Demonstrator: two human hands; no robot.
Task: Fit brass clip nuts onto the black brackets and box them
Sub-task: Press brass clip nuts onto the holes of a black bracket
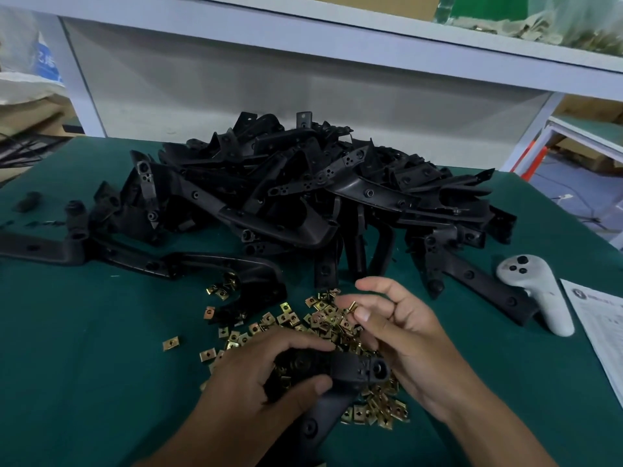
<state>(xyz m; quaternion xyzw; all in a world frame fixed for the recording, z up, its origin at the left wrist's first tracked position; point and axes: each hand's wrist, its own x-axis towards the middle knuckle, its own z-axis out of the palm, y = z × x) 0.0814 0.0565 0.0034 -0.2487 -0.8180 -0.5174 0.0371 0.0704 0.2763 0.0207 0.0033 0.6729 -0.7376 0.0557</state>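
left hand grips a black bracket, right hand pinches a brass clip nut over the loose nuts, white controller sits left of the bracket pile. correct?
One error: in the head view the white controller lies right of the bracket pile, not left. The rest holds: the left hand grips a black bracket, and the right hand pinches a brass clip nut over the loose nuts.

The bench (101,332) is covered with a dark green mat. A white handheld controller (539,291) with dark buttons lies near the right edge of the bench. A printed paper sheet (600,328) lies just beside it, running off the right edge. A small black cylindrical object (27,201) rests near the left edge. A white shelf frame (303,38) stands behind the far edge. A clear bag (539,18) of small parts sits on the upper shelf, at the right.
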